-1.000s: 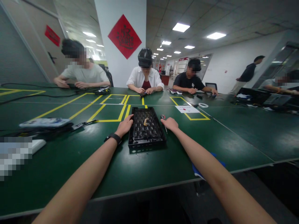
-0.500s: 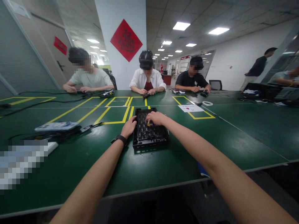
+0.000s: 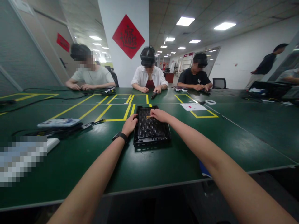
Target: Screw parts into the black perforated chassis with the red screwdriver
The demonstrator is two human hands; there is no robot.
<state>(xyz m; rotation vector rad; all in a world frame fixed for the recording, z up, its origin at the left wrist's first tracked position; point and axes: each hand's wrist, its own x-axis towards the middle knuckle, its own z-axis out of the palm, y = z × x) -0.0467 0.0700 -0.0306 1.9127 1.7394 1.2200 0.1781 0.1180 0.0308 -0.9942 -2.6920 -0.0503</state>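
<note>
A black plastic tray [image 3: 151, 137] with a ribbed, gridded floor lies on the green table [image 3: 163, 161] in front of me. My left hand [image 3: 129, 123], with a black watch on its wrist, grips the tray's left rim with curled fingers. My right hand [image 3: 160, 115] reaches over the far half of the tray, its fingertips pinched down on a small tan part [image 3: 148, 117] inside it. The hand hides most of that part.
Yellow tape boxes [image 3: 116, 109] mark the table beyond the tray. A flat device on dark cables [image 3: 59, 122] lies at the left, a white sheet [image 3: 192, 106] and a tape ring [image 3: 210, 101] at the right. Three people sit across the table. Another person stands at the far right.
My right hand left the spot beside the tray's right edge and came over the tray onto the tan part. My left hand stayed on the left rim.
</note>
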